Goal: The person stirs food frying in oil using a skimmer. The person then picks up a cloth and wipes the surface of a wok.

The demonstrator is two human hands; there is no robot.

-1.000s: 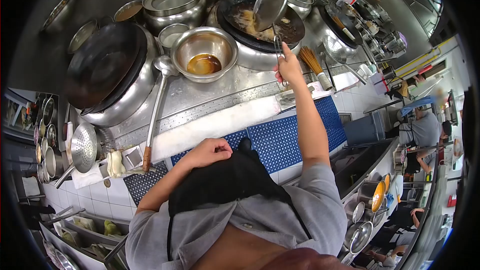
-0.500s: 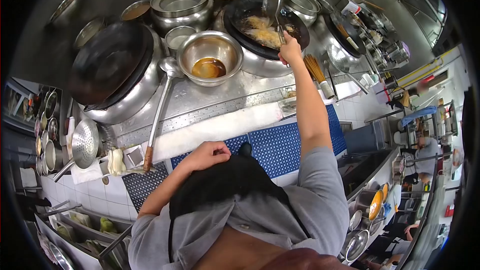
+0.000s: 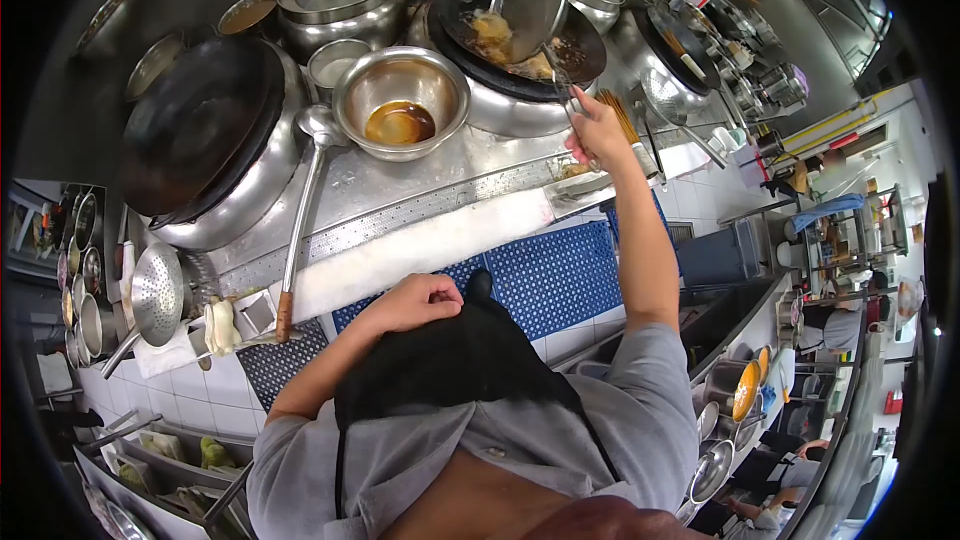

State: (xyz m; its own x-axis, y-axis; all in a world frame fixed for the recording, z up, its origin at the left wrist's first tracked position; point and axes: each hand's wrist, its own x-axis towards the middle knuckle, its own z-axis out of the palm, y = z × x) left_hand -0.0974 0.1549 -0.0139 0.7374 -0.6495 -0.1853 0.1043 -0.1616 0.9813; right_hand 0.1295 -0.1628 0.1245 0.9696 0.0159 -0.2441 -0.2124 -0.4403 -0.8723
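Note:
My right hand (image 3: 600, 135) is wrapped round the handle of a large round wire-mesh skimmer (image 3: 530, 5). The skimmer's head is tilted over a black wok (image 3: 468, 10) that holds frying golden food (image 3: 492, 35) in oil; part of the food is hidden behind the mesh. At my waist, by the black apron (image 3: 450, 365), my left hand (image 3: 418, 302) is closed with its fingers curled, and nothing shows in it. Left of the wok sits a steel bowl (image 3: 360, 80) with brown liquid at its bottom. Beside that bowl lies a long-handled ladle (image 3: 305, 205).
An empty-looking dark wok (image 3: 205, 125) leans on the left burner. Lidded steel pots (image 3: 340, 15) line the back. A bamboo brush (image 3: 628, 125) lies right of the frying wok, with a perforated skimmer (image 3: 158, 295) at far left. People work at the far right.
My right hand has drawn back toward me and slightly right. The skimmer's head has swung from nearly edge-on to showing its round mesh. My left hand stays at the apron.

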